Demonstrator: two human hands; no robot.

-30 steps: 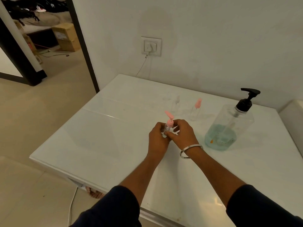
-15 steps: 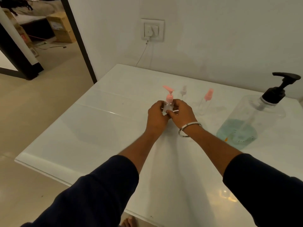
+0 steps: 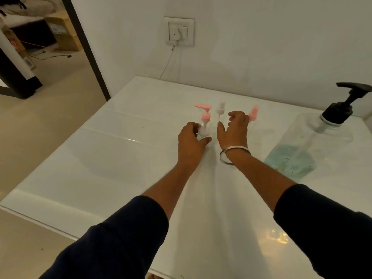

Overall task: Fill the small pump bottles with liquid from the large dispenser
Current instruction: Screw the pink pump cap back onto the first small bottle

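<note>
A small clear bottle with a pink pump (image 3: 205, 123) stands on the white table (image 3: 112, 158), and my left hand (image 3: 191, 141) is wrapped around its base. My right hand (image 3: 234, 130) hovers just right of it, fingers spread, holding nothing. Behind my hands stand a small clear bottle with a white top (image 3: 220, 109) and another with a pink top (image 3: 253, 113), partly hidden by my right hand. The large clear dispenser (image 3: 314, 146) with a black pump and blue liquid at its bottom stands at the right.
The table's back edge meets a white wall with a socket (image 3: 179, 32) and a hanging cable. A doorway with boxes and floor cables opens at the left. The table's left and front edges drop to a tiled floor.
Both hands carried the pink-pump bottle away from me toward the other small bottles and set it down. My right hand has let go and opened; my left still holds it.
</note>
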